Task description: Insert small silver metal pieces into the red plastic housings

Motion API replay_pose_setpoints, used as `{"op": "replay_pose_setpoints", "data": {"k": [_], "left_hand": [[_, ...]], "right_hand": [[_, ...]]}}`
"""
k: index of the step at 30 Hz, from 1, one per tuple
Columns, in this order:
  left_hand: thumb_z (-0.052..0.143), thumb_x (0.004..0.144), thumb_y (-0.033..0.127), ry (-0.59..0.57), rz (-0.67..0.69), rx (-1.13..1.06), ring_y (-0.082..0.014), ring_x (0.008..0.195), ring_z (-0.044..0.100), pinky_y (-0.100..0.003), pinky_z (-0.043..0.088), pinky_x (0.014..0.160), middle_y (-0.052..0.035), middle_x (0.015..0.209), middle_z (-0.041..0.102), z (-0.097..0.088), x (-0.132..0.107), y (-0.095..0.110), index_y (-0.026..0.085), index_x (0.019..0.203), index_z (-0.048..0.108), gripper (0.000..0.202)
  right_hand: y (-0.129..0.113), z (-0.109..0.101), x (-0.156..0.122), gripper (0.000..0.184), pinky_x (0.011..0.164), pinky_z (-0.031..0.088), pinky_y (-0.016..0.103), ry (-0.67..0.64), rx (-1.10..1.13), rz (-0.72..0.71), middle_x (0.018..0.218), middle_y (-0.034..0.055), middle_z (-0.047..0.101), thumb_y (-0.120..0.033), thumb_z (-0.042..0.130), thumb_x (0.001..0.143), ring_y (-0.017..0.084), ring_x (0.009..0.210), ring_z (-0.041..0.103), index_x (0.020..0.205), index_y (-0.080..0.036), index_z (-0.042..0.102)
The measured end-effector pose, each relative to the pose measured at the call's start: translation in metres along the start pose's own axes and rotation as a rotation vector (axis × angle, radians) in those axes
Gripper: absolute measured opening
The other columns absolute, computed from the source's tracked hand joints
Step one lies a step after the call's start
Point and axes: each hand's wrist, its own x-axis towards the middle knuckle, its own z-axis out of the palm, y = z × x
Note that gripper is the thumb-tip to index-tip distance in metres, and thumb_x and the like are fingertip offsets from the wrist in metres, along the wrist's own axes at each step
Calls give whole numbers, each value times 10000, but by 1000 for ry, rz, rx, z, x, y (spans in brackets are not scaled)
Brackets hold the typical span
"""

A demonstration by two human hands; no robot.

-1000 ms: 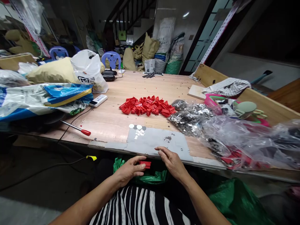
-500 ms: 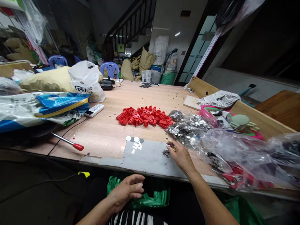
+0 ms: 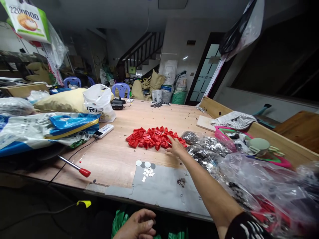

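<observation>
My right hand (image 3: 176, 148) reaches across the table to the right side of a pile of red plastic pieces (image 3: 149, 138). Its fingers are bent together at the pile, with a thin, light-coloured item at the fingertips, too small to name. Low in the view, my left hand (image 3: 140, 225) hangs before the table edge, fingers loosely curled and apart, holding nothing. Between the hands lies a grey mat (image 3: 161, 187). On it are small white pieces (image 3: 149, 172), a few dark metal bits (image 3: 181, 182) and white discs (image 3: 147, 164) at its top edge.
Clear bags of shiny metal parts (image 3: 206, 147) and crumpled plastic (image 3: 259, 176) crowd the right, by a pink basket (image 3: 220, 134). A red-tipped lever (image 3: 84, 172), a white device (image 3: 106, 130) and filled sacks (image 3: 62, 99) stand left. A green bag (image 3: 119, 220) hangs below the table edge.
My right hand has moved from the metal bits on the mat forward to the red pile. My left hand stays below the table edge. The view has tilted upward.
</observation>
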Motion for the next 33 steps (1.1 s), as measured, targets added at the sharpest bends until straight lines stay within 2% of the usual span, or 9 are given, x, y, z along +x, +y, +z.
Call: {"op": "replay_pose_setpoints", "data": {"k": [3,8,14,19,22,29,33], "left_hand": [[824,511,516,-14,14,20,-172,802,640,-334,472,801,-90,1024,607,-3,2,0,173,989,646,615],[819,531,510,-30,16,17,-167,787,654,-333,470,817,-100,1002,641,-6,4,0,157,1000,631,616],[828,530,483,-2,1,-12,-164,785,641,-320,490,766,-90,973,633,-2,4,-1,156,999,623,607],[826,558,441,33,11,-45,-154,774,629,-276,475,707,-93,963,616,8,-6,4,142,1008,616,580],[807,596,421,53,25,-26,-162,807,628,-276,472,723,-100,980,612,13,-13,9,137,1020,616,546],[790,619,416,85,33,3,-168,824,624,-290,473,752,-113,1005,615,17,-20,12,132,1033,615,532],[779,647,383,72,39,7,-159,837,616,-284,471,769,-103,999,613,20,-25,16,135,1019,617,475]], "right_hand": [[-5,4,11,812,833,440,349,-65,-33,-7,1267,128,478,-384,773,637,271,1076,569,1364,-294,424],[-9,13,4,668,848,430,369,-100,-52,-56,1198,119,532,-393,646,767,275,1072,563,1382,-307,401],[-10,15,-29,655,846,431,351,-150,-37,-151,1270,87,506,-435,631,763,282,1060,567,1373,-363,403],[-8,7,-61,671,856,428,364,-178,-16,-190,1228,99,544,-465,618,766,290,1058,569,1385,-332,397],[-8,4,-78,605,896,412,347,-183,8,-232,1269,89,537,-441,577,805,271,1119,541,1374,-311,415],[4,3,-103,546,917,422,347,-103,180,-345,1254,73,591,-329,614,792,241,1087,571,1319,-268,484],[18,-4,-112,410,884,450,352,18,261,-305,1177,68,639,-297,588,805,229,1024,607,1210,-239,567]]}}
